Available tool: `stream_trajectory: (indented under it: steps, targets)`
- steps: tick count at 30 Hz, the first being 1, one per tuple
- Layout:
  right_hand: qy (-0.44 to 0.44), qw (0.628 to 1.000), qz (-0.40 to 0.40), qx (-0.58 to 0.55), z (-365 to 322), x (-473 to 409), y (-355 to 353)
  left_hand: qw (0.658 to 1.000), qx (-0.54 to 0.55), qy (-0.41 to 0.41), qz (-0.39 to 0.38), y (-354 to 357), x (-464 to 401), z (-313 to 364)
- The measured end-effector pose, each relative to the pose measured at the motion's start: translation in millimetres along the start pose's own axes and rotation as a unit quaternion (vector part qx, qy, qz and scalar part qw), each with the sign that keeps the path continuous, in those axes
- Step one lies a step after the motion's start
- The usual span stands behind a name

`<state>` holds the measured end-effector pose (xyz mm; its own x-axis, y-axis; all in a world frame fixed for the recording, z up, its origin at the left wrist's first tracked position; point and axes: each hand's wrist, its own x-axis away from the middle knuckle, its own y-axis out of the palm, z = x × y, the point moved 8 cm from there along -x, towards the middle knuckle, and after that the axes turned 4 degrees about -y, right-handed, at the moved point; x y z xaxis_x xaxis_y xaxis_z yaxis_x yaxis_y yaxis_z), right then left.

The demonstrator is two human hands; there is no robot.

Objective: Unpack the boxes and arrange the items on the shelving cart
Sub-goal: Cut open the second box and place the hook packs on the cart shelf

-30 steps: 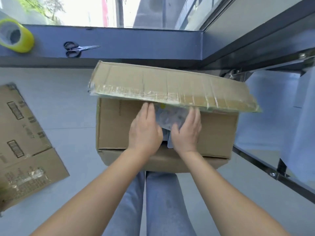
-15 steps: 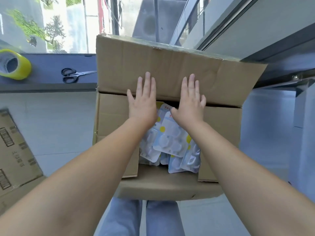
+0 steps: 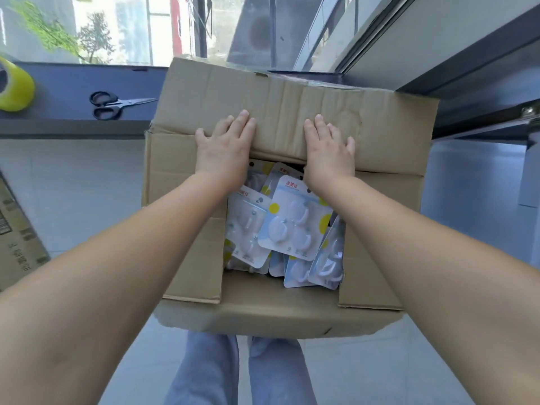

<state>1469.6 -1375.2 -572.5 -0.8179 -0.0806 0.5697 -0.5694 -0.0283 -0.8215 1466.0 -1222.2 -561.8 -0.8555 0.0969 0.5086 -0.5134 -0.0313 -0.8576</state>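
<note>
A brown cardboard box (image 3: 187, 229) stands on the floor in front of me with its flaps folded out. Inside lie several blister packs of white hooks (image 3: 292, 220) on blue and yellow cards. My left hand (image 3: 225, 147) and my right hand (image 3: 328, 147) press flat, fingers straight, on the far flap (image 3: 292, 106), pushing it back and away from the opening. The near flap (image 3: 263, 314) hangs toward my legs.
Black-handled scissors (image 3: 111, 104) and a yellow tape roll (image 3: 14, 89) lie on the dark window ledge at the left. A flattened printed carton (image 3: 17, 238) lies on the floor at the far left. A metal frame edge (image 3: 496, 124) stands at the right.
The far flap has swung from lying over the box to leaning back behind it, pushed by both hands. The blister packs inside have come into view.
</note>
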Motion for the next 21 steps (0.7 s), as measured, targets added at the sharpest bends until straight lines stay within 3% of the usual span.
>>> stream_trajectory:
  steps: [3,7,12,15,16,18,21]
  targets:
    - [-0.006,0.999,-0.052,-0.007,0.4,-9.4,9.0,0.999,0.016,0.029,-0.016,-11.7,11.6,-4.5]
    - [-0.014,0.999,-0.039,-0.016,1.1,-16.4,10.5,0.996,0.079,0.026,0.024,-48.2,30.6,-34.1]
    - [0.056,0.997,-0.056,-0.009,-22.6,3.7,17.7,0.998,0.051,0.023,0.022,-54.4,40.6,-31.5]
    - [0.021,0.997,-0.032,-0.069,-65.1,22.0,8.2,0.996,0.031,0.068,0.053,-53.4,40.5,-21.9]
    - [0.002,0.995,-0.019,-0.103,-80.8,24.7,7.0,0.995,0.021,0.068,0.070,-57.7,42.5,-22.9]
    - [-0.043,0.981,-0.003,-0.191,-114.7,27.6,8.7,0.998,-0.037,0.038,0.032,-56.5,51.8,-28.5]
    - [-0.100,0.946,0.009,-0.309,-159.8,42.1,6.8,0.983,-0.183,0.017,0.003,-57.6,74.8,-34.0]
